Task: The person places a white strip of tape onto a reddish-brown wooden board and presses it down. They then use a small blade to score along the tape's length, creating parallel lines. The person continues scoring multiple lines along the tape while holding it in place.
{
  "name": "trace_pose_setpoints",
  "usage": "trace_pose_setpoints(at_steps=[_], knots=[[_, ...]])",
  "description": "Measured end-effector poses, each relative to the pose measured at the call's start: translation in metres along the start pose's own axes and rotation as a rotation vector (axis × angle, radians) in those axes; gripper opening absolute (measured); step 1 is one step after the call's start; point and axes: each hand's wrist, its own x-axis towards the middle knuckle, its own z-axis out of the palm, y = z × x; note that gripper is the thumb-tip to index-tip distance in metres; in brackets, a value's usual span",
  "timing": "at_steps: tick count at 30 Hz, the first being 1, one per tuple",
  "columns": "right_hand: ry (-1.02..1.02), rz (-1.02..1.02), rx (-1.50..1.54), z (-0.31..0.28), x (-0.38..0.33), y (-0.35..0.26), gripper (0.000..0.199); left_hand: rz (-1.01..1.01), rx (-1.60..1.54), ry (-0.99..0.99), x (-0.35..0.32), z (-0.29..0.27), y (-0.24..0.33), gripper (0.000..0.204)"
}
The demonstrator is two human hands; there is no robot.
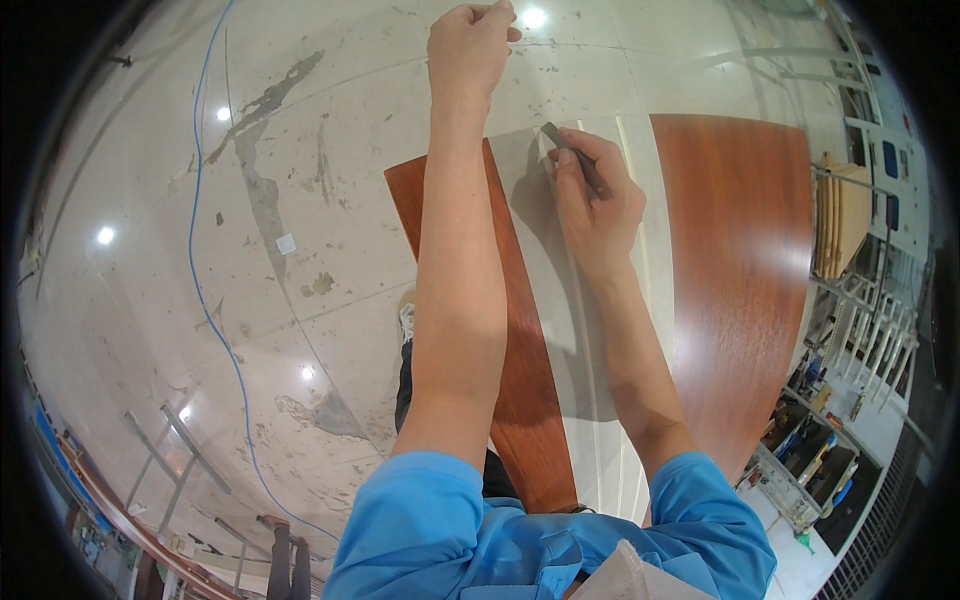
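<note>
Here's the right hand [605, 210] with a slim dark tool [592, 177] pinched between thumb and fingers, its tip angled toward the far end of the pale band [565, 330], between a narrow red-brown strip [530, 400] and a broad red-brown panel [740, 260]. Whether that tip touches, I can't tell! Out ahead, the left hand [470, 48] reaches past the strip's far end, fingers curled; whether anything's in there, can't tell either. For a clean job, I'd say: grip light, close to the tip, one steady angle, wrist settled rather than floating. Mind that shadow falling over the band; keep a clear line of sight, and keep that tip off the glossy wood.
</note>
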Motion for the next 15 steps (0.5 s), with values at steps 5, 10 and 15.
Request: trace_pose_setpoints(at_steps=[5,10,15], knots=[[0.003,0.035,0.054,0.0007,-0.0003,-0.0017,0.016,0.010,0.007,-0.002,0.0007,0.0002,-0.0006,0.037],[0.013,0.011,0.050,0.0014,0.0004,-0.0026,0.016,-0.004,0.016,-0.003,0.0010,0.0005,0.0006,0.038],[0.001,0.039,0.054,0.0006,0.0000,-0.0030,0.016,-0.011,0.024,0.008,0.0005,0.0012,0.0012,0.038]])
